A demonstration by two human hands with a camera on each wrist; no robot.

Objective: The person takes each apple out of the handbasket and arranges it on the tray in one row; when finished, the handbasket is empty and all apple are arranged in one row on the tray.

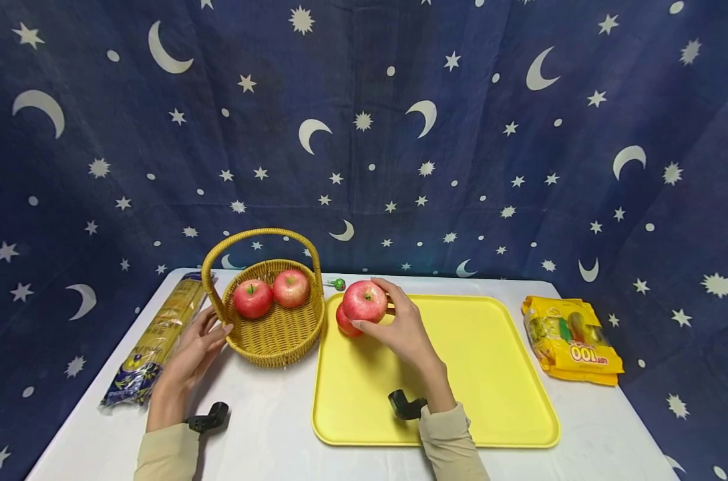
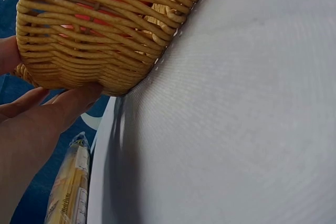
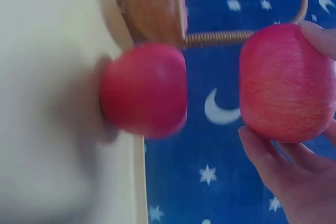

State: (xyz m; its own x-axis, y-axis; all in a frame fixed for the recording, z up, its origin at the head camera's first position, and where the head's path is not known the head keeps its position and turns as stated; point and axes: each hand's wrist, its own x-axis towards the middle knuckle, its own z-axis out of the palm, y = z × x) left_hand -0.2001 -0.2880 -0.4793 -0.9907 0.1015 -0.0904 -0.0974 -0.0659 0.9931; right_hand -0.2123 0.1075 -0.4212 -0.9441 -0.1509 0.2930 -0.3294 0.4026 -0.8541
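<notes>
A red apple (image 1: 365, 300) is gripped in my right hand (image 1: 403, 327), thumb on one side and fingers on the other. The right wrist view shows this held apple (image 3: 287, 83) raised apart from another apple (image 3: 147, 90), which rests on the yellow tray (image 1: 460, 374) near its left edge. My left hand (image 1: 198, 347) holds the side of a wicker basket (image 1: 274, 341), with the thumb at the rim and fingers against the outer weave (image 2: 100, 40). Inside the basket lie two more apples, one red apple (image 1: 252, 298) and one paler apple (image 1: 290, 288). Its arched handle stands upright.
A long bag of spaghetti (image 1: 153, 341) lies left of the basket. On the right of the white table (image 1: 268, 421) sits a yellow snack package (image 1: 571, 341). A small green item (image 1: 338, 284) lies behind the tray. A dark curtain (image 1: 364, 167) hangs behind the table.
</notes>
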